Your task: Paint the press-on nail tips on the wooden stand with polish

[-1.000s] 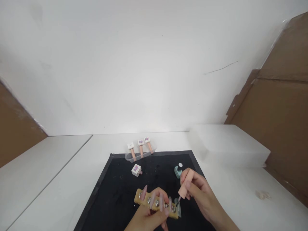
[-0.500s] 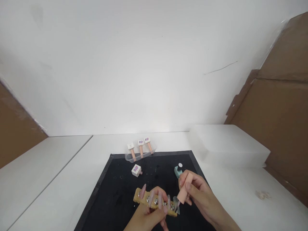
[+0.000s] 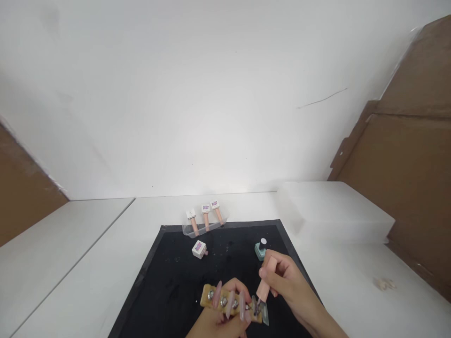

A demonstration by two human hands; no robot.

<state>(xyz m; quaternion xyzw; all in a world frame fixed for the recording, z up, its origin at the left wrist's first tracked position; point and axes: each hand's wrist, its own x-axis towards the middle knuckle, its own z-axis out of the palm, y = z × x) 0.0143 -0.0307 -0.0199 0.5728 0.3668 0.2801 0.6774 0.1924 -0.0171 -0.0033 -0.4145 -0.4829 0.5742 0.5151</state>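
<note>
My left hand (image 3: 218, 325) is closed around a wooden nail display stand (image 3: 207, 295) from below. Several pinkish false nails (image 3: 242, 305) are mounted along it on round metal studs. A clear false nail (image 3: 265, 313) sticks out at its right end. Between the fingers of my right hand (image 3: 287, 279) is a nail polish brush (image 3: 266, 282) with a peach cap-handle, tilted down. Its tip is at the right end of the stand, by the clear nail; whether it touches is hard to make out. An uncapped white polish bottle (image 3: 199, 249) lies on its side on the black mat.
A teal bottle with a black cap (image 3: 260, 249) stands just beyond my right hand. At the mat's back edge, a clear tray (image 3: 190, 233) holds three peach-capped polish bottles (image 3: 206, 218). A white block (image 3: 338, 211) sits at the right, near brown cardboard (image 3: 405, 178).
The nail stand has shifted slightly right and down with my left hand. My right hand has moved the brush a little down and left, keeping it at the stand's right end.
</note>
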